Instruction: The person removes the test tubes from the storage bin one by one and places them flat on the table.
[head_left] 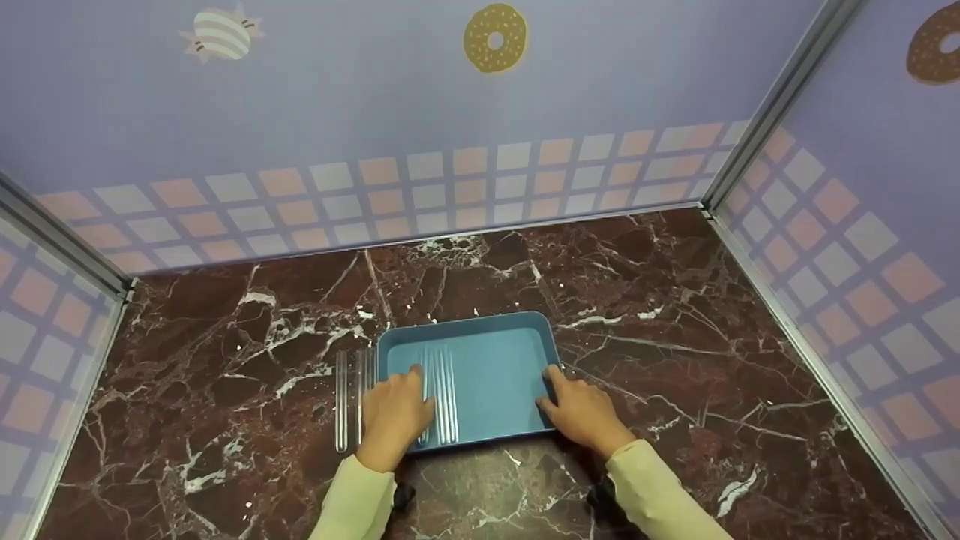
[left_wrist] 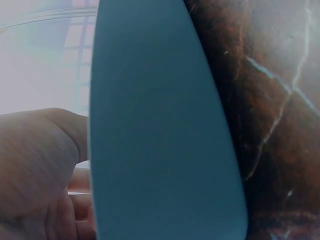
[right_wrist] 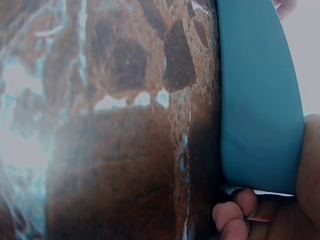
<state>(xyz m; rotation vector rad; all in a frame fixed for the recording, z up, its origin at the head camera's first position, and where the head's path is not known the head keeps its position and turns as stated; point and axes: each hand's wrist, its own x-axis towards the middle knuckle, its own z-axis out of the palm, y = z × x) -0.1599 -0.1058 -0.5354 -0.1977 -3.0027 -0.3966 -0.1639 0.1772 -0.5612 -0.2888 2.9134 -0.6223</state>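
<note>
A shallow blue rectangular tray (head_left: 499,375) is in the middle of the head view. My left hand (head_left: 394,409) grips its left side, the thumb showing over the inside. At the opposite side my right hand (head_left: 589,412) holds the rim, with the thumb inside; in the right wrist view several fingertips (right_wrist: 230,217) curl beneath the tray (right_wrist: 260,100). The left wrist view shows the tray's outer wall (left_wrist: 160,125) hiding part of that hand (left_wrist: 40,165). Several clear rods (head_left: 448,397) lie in the tray's left part, partly covered by my left hand.
More clear rods (head_left: 342,401) lie side by side on the dark red marbled table (head_left: 225,420), just left of the tray. Patterned purple panels (head_left: 360,112) with grey metal corner posts (head_left: 780,97) enclose the table at the back and both sides.
</note>
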